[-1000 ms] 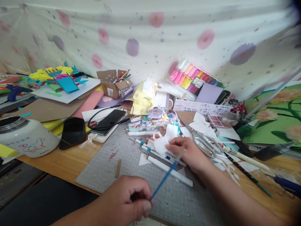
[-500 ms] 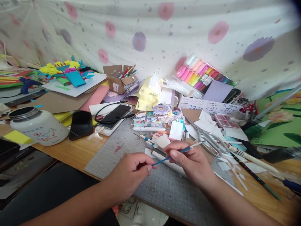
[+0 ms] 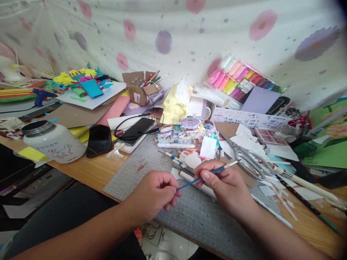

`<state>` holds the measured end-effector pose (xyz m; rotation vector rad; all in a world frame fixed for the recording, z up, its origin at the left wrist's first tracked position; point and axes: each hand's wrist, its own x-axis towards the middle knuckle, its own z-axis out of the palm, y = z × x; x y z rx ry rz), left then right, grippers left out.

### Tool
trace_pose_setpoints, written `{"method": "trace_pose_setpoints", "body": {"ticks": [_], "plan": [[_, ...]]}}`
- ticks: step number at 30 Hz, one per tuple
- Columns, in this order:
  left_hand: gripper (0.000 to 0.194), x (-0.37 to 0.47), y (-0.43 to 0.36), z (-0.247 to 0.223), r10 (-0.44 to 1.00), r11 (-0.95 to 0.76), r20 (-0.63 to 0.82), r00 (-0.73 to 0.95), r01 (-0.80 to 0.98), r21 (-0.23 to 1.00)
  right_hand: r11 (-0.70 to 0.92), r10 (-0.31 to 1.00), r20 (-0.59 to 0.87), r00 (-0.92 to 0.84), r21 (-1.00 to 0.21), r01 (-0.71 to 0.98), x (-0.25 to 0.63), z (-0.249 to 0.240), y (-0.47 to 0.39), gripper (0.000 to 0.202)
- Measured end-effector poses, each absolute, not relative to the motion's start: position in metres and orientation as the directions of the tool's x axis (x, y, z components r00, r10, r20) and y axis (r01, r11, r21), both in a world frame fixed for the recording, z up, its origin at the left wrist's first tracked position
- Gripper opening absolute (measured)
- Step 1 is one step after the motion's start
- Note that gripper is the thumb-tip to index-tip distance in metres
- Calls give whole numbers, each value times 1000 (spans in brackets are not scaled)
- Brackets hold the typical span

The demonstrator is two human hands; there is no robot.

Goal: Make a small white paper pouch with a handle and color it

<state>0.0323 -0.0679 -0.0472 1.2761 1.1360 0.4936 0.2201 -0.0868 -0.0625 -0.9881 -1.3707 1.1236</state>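
A thin blue paintbrush [image 3: 190, 182] is held between both hands above a grey cutting mat [image 3: 127, 171]. My left hand [image 3: 157, 191] pinches the end of its handle with thumb and forefinger. Nearer the silver ferrule, my right hand [image 3: 221, 182] grips the brush, whose tip points up and right. Beyond the hands lie stacked paper cutouts [image 3: 189, 126] and a small white paper piece [image 3: 208, 147]. Grey-handled scissors [image 3: 252, 160] rest just behind my right hand.
At the left stand a white jar [image 3: 54, 142] and a black mouse-like object [image 3: 99, 141]. A phone [image 3: 138, 129] with a cable lies behind the mat. Farther back are a cardboard box [image 3: 137, 94], a yellow bag [image 3: 173, 106] and a colourful clay pack [image 3: 244, 79].
The camera view has shifted slightly, so the table objects appear farther right. Both hands keep hold of the brush, and my left hand's lower fingers show more.
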Motion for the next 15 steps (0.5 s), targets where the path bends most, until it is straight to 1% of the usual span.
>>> {"method": "trace_pose_setpoints", "body": {"ticks": [3,6,9,13,15], "plan": [[12,34,-69,-45,846,259,-386,369,349,901,309,949,296,-113,-942,132,218,-57,-92,16],[15,34,-69,-47,845,295,-395,360,302,906,343,938,327,-113,-922,181,219,-56,-94,17],[16,32,-68,-50,839,349,-399,370,198,916,313,949,300,-101,-937,158,222,-60,-92,16],[16,26,-68,-52,800,419,-390,456,41,907,259,963,254,-91,-964,57,223,-64,-88,18],[15,24,-68,-52,791,437,-394,468,18,899,262,961,257,-103,-964,36,223,-64,-87,19]]}}
